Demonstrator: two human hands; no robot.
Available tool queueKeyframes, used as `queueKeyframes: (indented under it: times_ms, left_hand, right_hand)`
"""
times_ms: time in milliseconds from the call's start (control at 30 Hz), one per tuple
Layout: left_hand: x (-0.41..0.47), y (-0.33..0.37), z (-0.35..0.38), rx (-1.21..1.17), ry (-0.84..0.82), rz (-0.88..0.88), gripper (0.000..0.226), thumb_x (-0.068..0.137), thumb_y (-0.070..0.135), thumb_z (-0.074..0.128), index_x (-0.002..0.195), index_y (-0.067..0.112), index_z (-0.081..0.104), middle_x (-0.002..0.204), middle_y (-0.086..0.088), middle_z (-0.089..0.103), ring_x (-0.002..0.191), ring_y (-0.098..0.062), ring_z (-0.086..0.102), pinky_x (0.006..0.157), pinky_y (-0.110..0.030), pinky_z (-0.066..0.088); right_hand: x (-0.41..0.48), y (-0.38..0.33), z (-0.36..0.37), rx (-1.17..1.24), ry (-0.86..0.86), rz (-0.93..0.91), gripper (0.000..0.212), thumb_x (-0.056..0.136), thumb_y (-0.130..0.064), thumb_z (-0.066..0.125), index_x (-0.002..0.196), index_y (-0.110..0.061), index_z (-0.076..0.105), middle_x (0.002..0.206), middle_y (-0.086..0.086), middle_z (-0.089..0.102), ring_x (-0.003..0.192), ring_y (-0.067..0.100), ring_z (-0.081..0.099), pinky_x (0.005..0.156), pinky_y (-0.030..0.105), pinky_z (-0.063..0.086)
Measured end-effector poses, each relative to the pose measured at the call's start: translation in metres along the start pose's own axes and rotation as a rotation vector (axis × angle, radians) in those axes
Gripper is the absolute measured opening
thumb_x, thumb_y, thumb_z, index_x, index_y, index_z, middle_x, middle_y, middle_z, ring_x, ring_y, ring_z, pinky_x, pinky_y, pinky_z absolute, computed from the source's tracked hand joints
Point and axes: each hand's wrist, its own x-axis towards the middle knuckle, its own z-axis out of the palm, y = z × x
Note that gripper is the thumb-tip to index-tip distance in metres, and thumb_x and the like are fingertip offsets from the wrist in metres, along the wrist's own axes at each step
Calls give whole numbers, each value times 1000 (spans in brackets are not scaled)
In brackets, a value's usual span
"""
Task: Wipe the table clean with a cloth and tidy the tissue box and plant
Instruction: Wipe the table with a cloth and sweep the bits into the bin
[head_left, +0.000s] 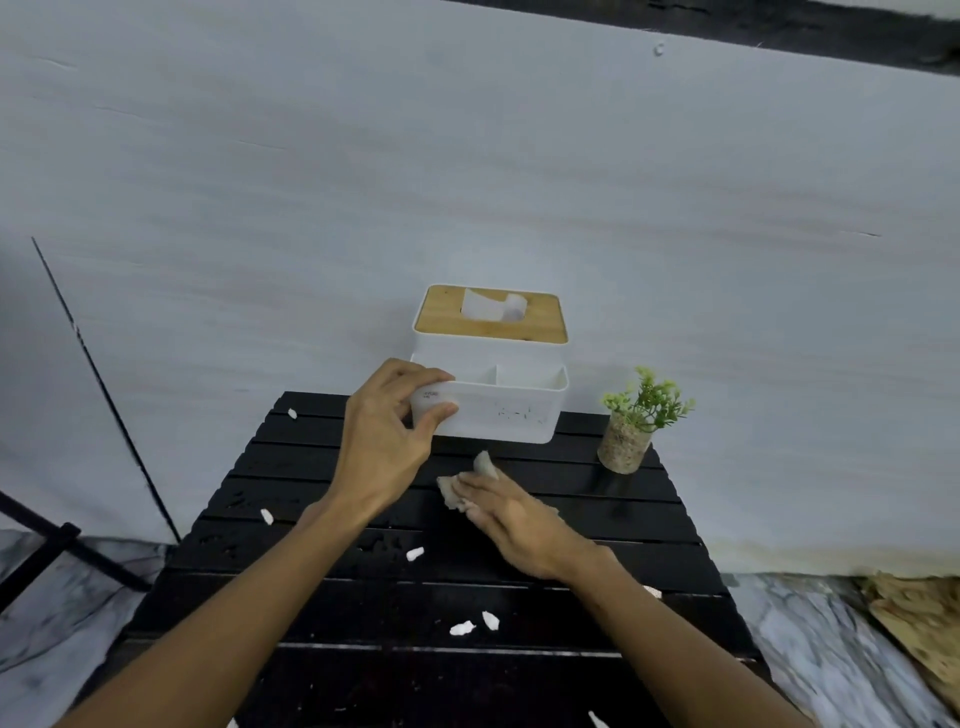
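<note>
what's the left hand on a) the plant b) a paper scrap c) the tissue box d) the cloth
c: the left hand pinches the near left corner of the tissue box between thumb and fingers, while the right hand presses the cloth onto the table.

Bare forearms, bare left hand and right hand.

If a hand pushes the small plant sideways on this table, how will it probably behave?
The plant may tip: its pot looks narrow and tall, with leaves leaning right. It probably is light, being small beside the tissue box. The slatted table has grooves that might catch its base.
</note>
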Motion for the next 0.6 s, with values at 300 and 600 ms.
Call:
queueKeyframes:
  times_ms: [300, 600]
  left_hand:
    - [-28, -31, 33, -34, -33, -50, 23, 82, 11, 76, 104, 13, 73, 101, 4, 61, 96, -15, 64, 83, -40, 57]
    - [-41, -65, 67, 1, -75, -87, 23, 81, 11, 77, 104, 12, 72, 101, 7, 61, 96, -14, 63, 84, -41, 57]
  right_hand:
    - [-89, -29, -15, 117, -121, -28, 44, 110, -39, 36, 152, -27, 42, 160, -15, 34, 152, -2, 14, 125, 32, 21]
    - [-108, -39, -19, 163, -112, -25, 41, 110, -35, 39, 147, -22, 49, 158, -16, 38, 150, -6, 16, 124, 29, 22]
